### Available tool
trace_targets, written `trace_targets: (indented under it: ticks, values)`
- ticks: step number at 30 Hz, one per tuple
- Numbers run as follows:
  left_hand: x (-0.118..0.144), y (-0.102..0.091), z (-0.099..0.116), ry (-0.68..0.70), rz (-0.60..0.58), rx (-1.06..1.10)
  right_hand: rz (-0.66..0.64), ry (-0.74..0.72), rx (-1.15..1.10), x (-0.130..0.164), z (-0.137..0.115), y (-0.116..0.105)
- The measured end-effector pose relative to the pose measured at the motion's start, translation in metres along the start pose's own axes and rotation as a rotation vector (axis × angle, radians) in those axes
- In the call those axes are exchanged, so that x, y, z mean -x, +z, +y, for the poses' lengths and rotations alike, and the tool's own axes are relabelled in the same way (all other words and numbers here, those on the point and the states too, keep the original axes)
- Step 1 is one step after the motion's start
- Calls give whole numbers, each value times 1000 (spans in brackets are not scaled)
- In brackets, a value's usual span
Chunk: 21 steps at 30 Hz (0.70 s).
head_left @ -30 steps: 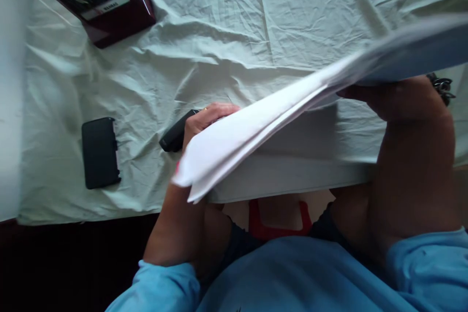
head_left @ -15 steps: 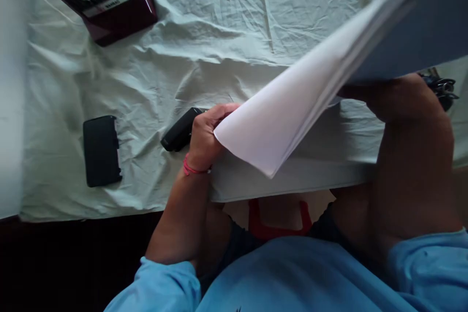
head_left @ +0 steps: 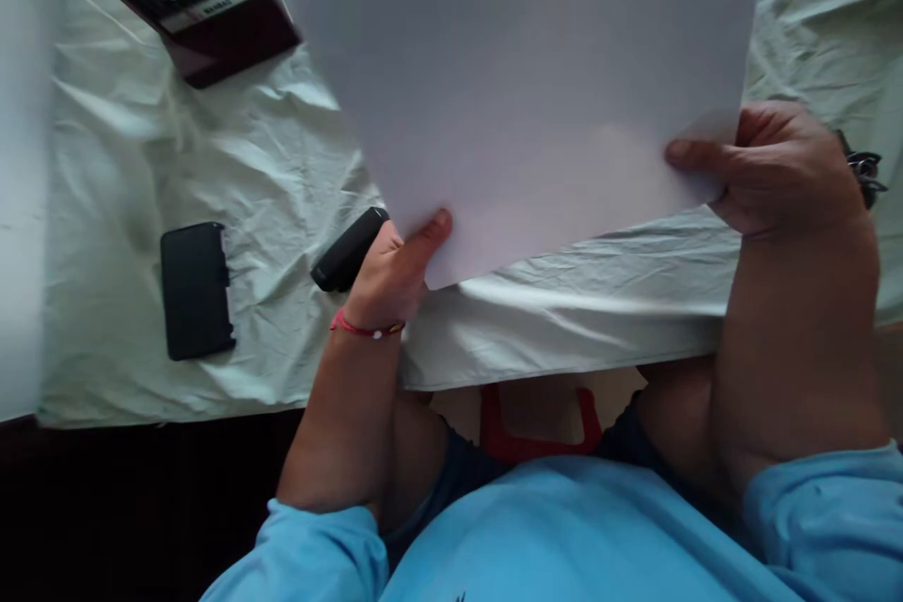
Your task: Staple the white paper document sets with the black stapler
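A large blank white sheet of paper [head_left: 536,85] is held up over the cloth-covered table, its top running past the upper edge of the view. My left hand [head_left: 399,268] grips its lower left corner, thumb on the face and fingers hidden behind. At the lower right side, my right hand [head_left: 776,165] pinches the paper in the same way. Whether it is one sheet or several together, I cannot tell. Just behind my left hand lies a black elongated object [head_left: 349,249], partly covered by that hand.
A black rectangular case [head_left: 198,292] lies on the wrinkled pale green tablecloth [head_left: 282,179] at left. The dark red boxy appliance [head_left: 232,38] with knobs stands at the upper left, close to the paper's edge. Some dark metallic item [head_left: 864,169] shows past my right hand.
The paper was folded over, bulging toward the upper right; it is now spread flat between my hands, facing me. My right hand has turned, its thumb now showing on the front.
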<state>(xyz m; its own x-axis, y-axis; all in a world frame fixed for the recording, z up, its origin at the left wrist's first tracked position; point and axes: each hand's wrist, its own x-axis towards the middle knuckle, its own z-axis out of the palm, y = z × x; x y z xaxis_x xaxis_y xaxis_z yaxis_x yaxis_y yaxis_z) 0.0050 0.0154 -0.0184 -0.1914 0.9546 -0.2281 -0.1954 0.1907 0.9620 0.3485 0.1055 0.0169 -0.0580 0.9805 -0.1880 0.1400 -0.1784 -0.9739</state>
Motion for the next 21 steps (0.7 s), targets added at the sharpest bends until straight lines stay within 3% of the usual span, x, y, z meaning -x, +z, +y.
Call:
trace_targets:
  ticks: [7,13,18,21]
  values:
    - [3,7,3,-45,-42,106,32,89,-88,4,-7,5]
    - [5,8,11,-183,-214,96,110,101,-197,6,-17,14]
    - [7,7,29,-335,-196,87,11,105,-237,5,-13,12]
    - [4,9,35,-438,-162,87,55,164,-184,5,-17,17]
